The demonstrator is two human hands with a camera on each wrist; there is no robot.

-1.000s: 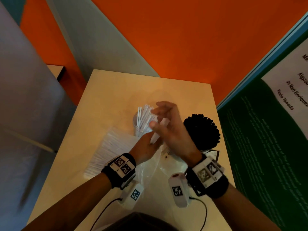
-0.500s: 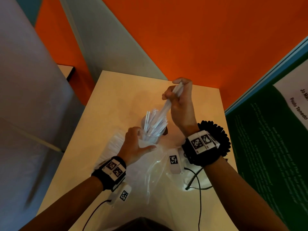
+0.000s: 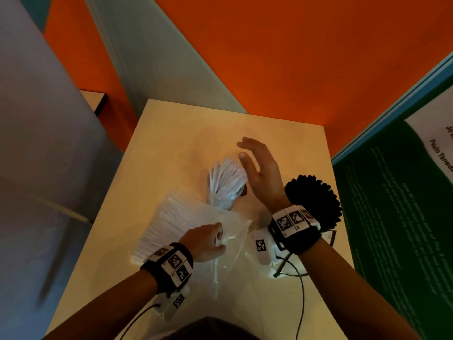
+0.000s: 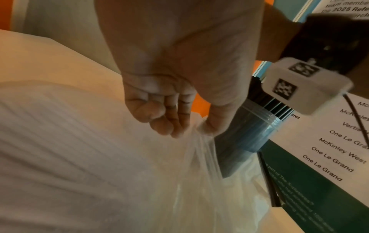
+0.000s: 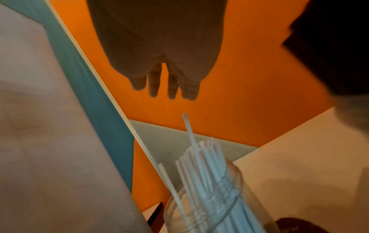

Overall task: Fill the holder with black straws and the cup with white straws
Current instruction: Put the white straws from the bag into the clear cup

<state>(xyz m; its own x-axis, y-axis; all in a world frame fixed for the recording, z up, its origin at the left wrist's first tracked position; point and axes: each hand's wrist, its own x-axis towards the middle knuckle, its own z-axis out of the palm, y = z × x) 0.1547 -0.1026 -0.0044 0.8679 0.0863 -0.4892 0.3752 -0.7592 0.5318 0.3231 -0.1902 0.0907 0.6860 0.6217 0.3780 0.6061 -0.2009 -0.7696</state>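
Note:
A clear cup stands mid-table, packed with white straws. My right hand hovers just right of and above the straw tops, fingers straight, holding nothing. A holder full of black straws stands at the right, partly behind my right wrist. A clear plastic bag of white straws lies at the left. My left hand pinches the bag's open end between thumb and fingers.
The beige table ends at an orange wall. A green poster board stands along the right edge. An empty clear bag and cables lie near the front right.
My right hand has let go of the white straws into the cup and opened above them. My left hand has drawn back from the cup to the bag's mouth.

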